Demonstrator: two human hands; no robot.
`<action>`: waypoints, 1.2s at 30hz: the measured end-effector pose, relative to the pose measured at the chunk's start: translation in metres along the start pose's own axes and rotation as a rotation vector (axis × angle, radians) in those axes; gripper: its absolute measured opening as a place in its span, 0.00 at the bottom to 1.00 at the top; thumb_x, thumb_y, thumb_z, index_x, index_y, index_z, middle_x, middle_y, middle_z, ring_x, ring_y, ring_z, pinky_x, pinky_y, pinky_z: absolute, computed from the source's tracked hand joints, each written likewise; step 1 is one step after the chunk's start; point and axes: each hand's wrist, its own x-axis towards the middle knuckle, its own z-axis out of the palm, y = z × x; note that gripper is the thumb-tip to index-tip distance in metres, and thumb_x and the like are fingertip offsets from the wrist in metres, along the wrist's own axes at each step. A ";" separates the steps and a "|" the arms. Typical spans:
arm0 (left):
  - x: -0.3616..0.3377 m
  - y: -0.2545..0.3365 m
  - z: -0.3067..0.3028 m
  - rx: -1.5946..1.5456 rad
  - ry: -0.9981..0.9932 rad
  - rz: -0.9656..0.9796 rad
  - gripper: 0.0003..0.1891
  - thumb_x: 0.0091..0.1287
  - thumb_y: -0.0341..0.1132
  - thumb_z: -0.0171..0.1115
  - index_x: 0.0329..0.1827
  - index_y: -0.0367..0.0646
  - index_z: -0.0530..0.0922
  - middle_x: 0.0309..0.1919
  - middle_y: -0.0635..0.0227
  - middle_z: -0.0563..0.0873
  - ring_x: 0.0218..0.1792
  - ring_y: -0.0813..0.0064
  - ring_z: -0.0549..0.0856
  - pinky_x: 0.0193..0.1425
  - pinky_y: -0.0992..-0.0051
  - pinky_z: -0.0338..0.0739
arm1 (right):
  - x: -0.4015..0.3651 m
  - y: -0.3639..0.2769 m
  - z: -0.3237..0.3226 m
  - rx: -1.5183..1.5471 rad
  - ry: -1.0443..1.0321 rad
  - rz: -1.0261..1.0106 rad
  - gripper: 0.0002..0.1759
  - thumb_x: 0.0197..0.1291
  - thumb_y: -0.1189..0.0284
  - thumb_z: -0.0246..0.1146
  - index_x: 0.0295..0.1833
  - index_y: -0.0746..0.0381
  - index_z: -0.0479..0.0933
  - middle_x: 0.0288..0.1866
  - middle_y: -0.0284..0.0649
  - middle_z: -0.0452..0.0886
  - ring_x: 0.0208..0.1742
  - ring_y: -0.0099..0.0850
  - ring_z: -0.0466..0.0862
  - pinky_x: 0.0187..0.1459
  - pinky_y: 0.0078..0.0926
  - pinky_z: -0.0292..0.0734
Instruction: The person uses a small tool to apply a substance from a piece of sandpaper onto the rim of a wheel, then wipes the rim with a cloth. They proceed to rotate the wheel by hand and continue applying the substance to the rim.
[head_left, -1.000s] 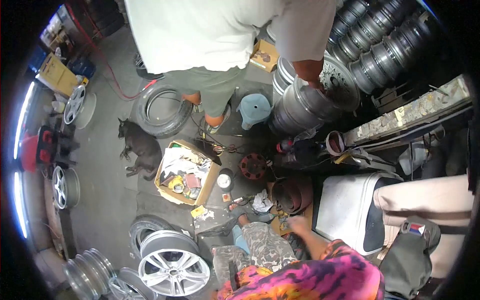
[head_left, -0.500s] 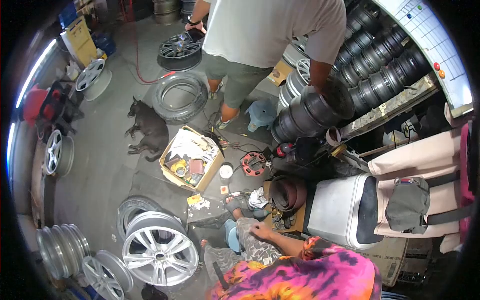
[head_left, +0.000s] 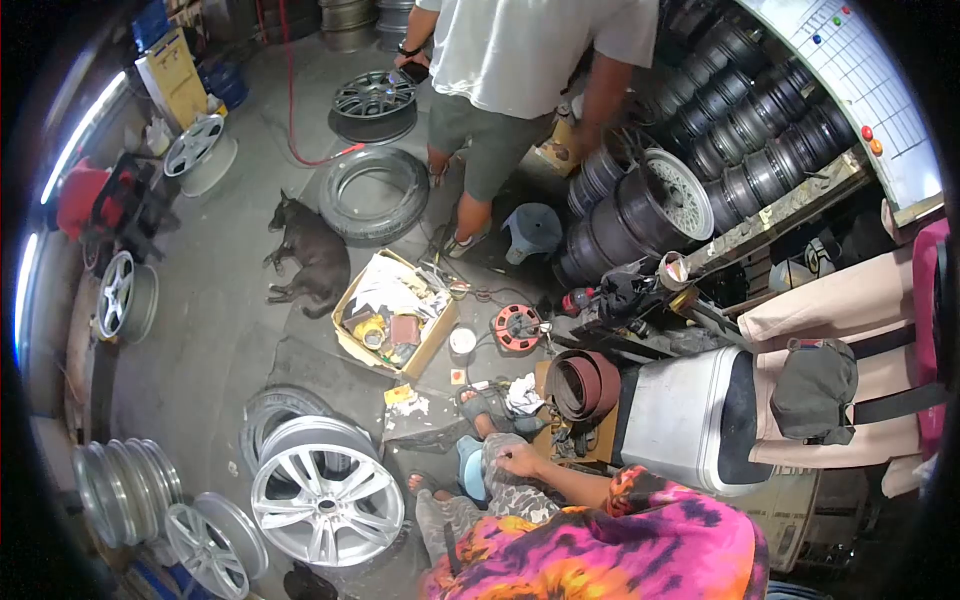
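A person in a tie-dye shirt (head_left: 620, 545) sits low on a cluttered workshop floor (head_left: 210, 330), right hand (head_left: 520, 461) resting on a camouflage-trousered knee (head_left: 510, 495); the fingers are too small in view to tell whether they lie loose or curled, and the left hand is out of sight. Just beyond the knee lie a white rag (head_left: 521, 395) and a roll of brown belts (head_left: 582, 385), with a silver case (head_left: 680, 415) hard against them on the right. A silver alloy wheel (head_left: 325, 497) lies flat to the left of the legs. Further out stand an open cardboard box (head_left: 375, 358) heaped with odds and ends and a red cable reel (head_left: 516, 327) beside it. A dark dog (head_left: 312, 255) sprawls on bare concrete near a tyre (head_left: 335, 200); the widest free ground runs left of the dog toward wheels propped at the wall. At the far side a second person (head_left: 530, 50) in a white shirt stands by a blue stool (head_left: 532, 228) and rows of stacked rims (head_left: 640, 215), head cut off by the frame's top edge. The shirt hides the seated person's lap, and the lens rim blacks out every corner
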 end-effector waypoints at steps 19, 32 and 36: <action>0.006 -0.014 -0.006 -0.025 0.021 0.013 0.21 0.70 0.45 0.58 0.49 0.33 0.83 0.42 0.45 0.88 0.46 0.51 0.88 0.48 0.59 0.81 | 0.005 0.039 -0.007 -0.072 -0.026 0.142 0.24 0.56 0.50 0.64 0.48 0.58 0.85 0.47 0.54 0.86 0.52 0.53 0.85 0.54 0.46 0.80; -0.026 -0.084 0.015 -0.198 0.069 0.010 0.20 0.70 0.44 0.57 0.49 0.33 0.83 0.43 0.45 0.88 0.46 0.52 0.88 0.49 0.59 0.81 | -0.002 -0.004 0.000 -0.070 0.084 -0.041 0.17 0.58 0.59 0.68 0.47 0.59 0.84 0.38 0.51 0.87 0.43 0.48 0.87 0.47 0.41 0.80; -0.047 -0.134 0.037 -0.300 0.089 -0.010 0.20 0.70 0.44 0.57 0.49 0.33 0.83 0.43 0.45 0.88 0.46 0.52 0.88 0.49 0.59 0.80 | -0.003 -0.005 0.014 -0.125 0.049 -0.041 0.15 0.58 0.61 0.67 0.45 0.60 0.83 0.37 0.50 0.87 0.42 0.45 0.88 0.46 0.39 0.80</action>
